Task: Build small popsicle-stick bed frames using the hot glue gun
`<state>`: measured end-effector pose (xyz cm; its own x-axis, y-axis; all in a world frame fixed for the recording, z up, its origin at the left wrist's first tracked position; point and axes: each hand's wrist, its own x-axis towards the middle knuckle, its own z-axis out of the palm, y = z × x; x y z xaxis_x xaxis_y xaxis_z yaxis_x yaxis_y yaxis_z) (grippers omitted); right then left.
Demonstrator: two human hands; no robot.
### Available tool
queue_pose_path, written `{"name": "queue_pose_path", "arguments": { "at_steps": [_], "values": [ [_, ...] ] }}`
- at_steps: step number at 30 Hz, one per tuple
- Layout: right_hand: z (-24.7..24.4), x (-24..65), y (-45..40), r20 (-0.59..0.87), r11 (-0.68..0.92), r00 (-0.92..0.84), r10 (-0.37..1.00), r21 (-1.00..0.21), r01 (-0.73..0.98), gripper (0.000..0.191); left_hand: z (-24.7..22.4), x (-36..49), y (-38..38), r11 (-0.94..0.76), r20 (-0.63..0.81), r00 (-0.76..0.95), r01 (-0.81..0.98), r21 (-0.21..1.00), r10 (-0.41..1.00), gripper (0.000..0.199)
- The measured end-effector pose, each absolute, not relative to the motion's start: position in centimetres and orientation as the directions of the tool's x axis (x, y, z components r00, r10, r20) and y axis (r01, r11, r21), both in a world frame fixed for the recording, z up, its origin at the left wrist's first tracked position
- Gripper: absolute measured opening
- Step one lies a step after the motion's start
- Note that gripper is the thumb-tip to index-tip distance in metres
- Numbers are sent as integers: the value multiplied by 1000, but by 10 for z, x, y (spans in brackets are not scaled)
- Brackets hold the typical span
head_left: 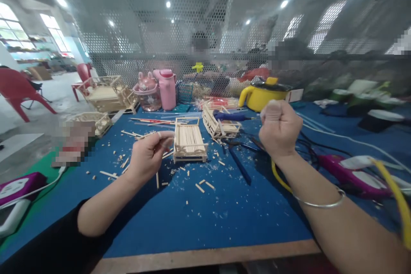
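My left hand [148, 157] is closed, its fingertips at the left side of a small bed-like frame of pale wooden sticks [191, 138], which stands upright on the blue tabletop [224, 222]. Raised to the right is my right hand [278, 130], curled into a fist; whatever may be inside is hidden. A blue tool that looks like a glue gun [229, 115] lies over a second stick model [218, 126], its tip pointing towards my right fist. Blue-handled pliers [239, 165] lie between the hands. Loose stick offcuts [199, 188] are scattered in front of the frame.
Larger stick furniture [105, 94] stands at the far left. A pink bottle [167, 90] and a yellow pot [265, 96] line the back, before a perforated metal screen [189, 21]. Cables and a purple power strip [356, 175] lie on the right.
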<state>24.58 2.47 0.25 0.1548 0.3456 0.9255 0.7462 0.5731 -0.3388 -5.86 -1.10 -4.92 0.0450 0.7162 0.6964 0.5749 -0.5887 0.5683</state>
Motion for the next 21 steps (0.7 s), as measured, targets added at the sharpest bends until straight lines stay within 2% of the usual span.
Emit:
{"name": "queue_pose_path", "arguments": {
  "at_steps": [3, 6, 9, 12, 15, 17, 19, 21],
  "values": [
    [2, 259, 34, 905, 489, 227, 360, -390, 780, 16, -46, -61, -8, -529, 679, -20, 610, 590, 734, 23],
    [-6, 267, 42, 862, 435, 242, 445, -444, 783, 25, -44, -63, -4, -480, 668, -94, 622, 619, 739, 24],
    [-16, 265, 45, 842, 364, 238, 483, -441, 820, 9, -44, -64, 2, -462, 669, -143, 619, 636, 730, 21],
    [-22, 259, 44, 842, 331, 216, 494, -412, 849, 21, -44, -64, 5, -459, 665, -161, 606, 650, 729, 30],
    [-26, 254, 42, 838, 329, 189, 512, -394, 858, 25, -43, -69, 6, -480, 632, -112, 554, 680, 767, 33],
    [-29, 252, 42, 830, 331, 172, 530, -389, 860, 22, -42, -72, 6, -472, 575, -119, 451, 758, 809, 32],
    [-32, 251, 43, 820, 335, 166, 548, -397, 855, 17, -41, -74, 6, -412, 457, -179, 241, 879, 871, 31],
    [-33, 251, 43, 809, 341, 166, 564, -411, 845, 14, -39, -74, 8, -328, 328, -209, 36, 944, 921, 33]
  ]
}}
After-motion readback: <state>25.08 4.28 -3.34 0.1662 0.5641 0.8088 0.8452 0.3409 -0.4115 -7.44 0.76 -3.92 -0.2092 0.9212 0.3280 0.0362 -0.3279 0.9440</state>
